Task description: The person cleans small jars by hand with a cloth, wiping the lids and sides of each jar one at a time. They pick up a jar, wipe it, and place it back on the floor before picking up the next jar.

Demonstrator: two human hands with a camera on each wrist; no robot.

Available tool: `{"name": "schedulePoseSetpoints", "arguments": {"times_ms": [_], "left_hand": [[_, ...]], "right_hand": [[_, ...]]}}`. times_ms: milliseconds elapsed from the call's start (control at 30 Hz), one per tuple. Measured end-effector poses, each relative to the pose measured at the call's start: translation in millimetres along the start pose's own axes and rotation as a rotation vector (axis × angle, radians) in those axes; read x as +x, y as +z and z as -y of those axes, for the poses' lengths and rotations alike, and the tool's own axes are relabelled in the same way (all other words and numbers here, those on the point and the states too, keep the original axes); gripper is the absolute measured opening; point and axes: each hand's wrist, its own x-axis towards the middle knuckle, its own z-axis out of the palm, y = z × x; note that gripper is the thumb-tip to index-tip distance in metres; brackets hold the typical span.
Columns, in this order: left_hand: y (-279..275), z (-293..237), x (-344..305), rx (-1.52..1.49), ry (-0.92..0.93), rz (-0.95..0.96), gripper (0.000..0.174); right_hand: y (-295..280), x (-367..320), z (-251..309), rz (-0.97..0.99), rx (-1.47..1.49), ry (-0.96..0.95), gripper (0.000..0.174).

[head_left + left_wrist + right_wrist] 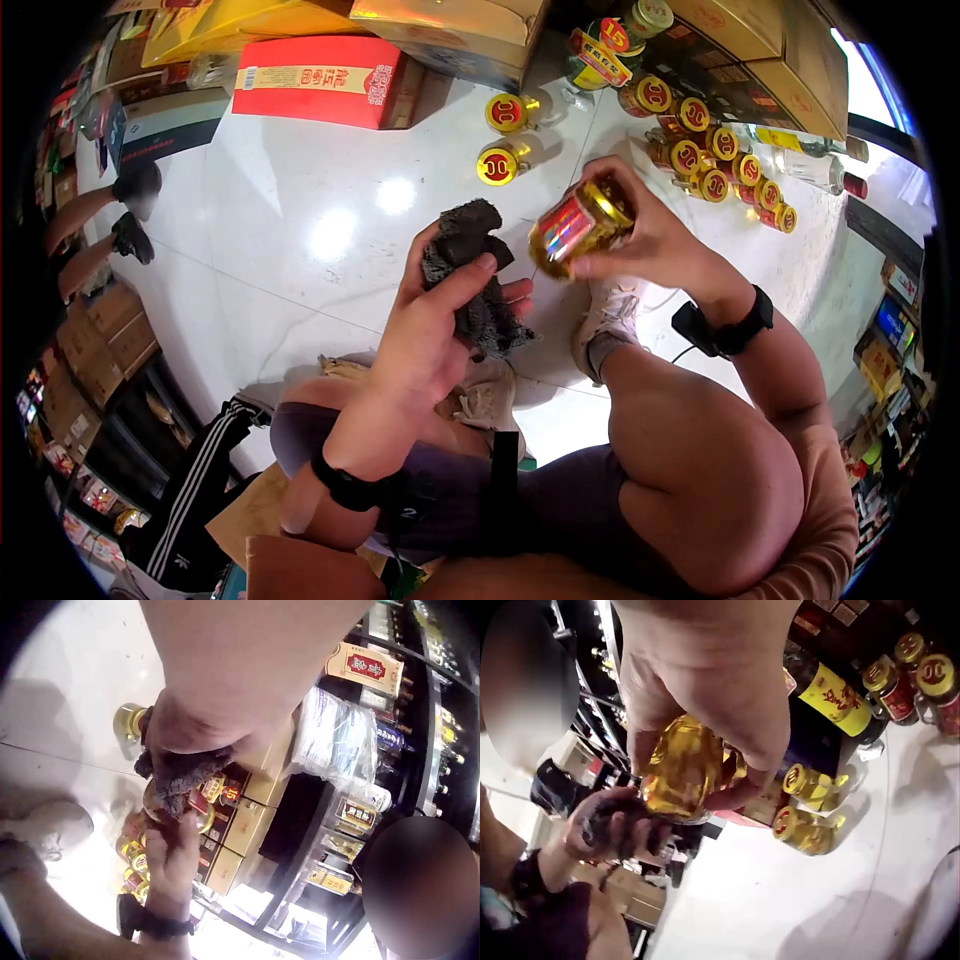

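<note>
My left hand (425, 325) grips a crumpled dark grey cloth (465, 235), with the thumb pressed over it. In my right hand (665, 240) is a small glass jar (568, 232) with a gold lid, a red label and golden contents. The jar is tilted, held off the floor just right of the cloth. From the right wrist view, the golden jar (682, 769) sits between thumb and fingers, with the cloth (619, 825) close beside it. Two similar gold-lidded jars (497, 166) stand on the floor beyond the hands.
Several more gold-lidded jars (715, 185) stand grouped at the right. Behind them are a large jar (598, 65) with a "15" sign and stacked cartons (790, 75). A red box (310, 85) lies at the back left. My shoe (610, 320) is below the right hand.
</note>
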Motion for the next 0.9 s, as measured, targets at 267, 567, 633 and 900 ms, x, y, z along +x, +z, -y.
{"name": "schedulePoseSetpoints", "arguments": {"times_ms": [267, 567, 633, 900], "left_hand": [[-6.2, -4.0, -14.3, 0.034, 0.018, -0.04, 0.048], [-27.4, -9.1, -22.9, -0.055, 0.063, 0.019, 0.05], [-31.7, -9.8, -24.8, -0.046, 0.074, 0.035, 0.051], [-35.3, -7.1, -26.4, -0.094, 0.069, 0.039, 0.049]], "right_hand": [[-20.8, 36.0, -68.4, -0.355, -0.473, -0.069, 0.064], [-20.0, 85.1, -114.5, -0.572, -0.796, -0.064, 0.062], [-21.8, 86.7, -118.5, -0.574, -0.794, -0.057, 0.062], [-20.8, 78.4, -115.5, -0.556, -0.843, -0.042, 0.068]]}}
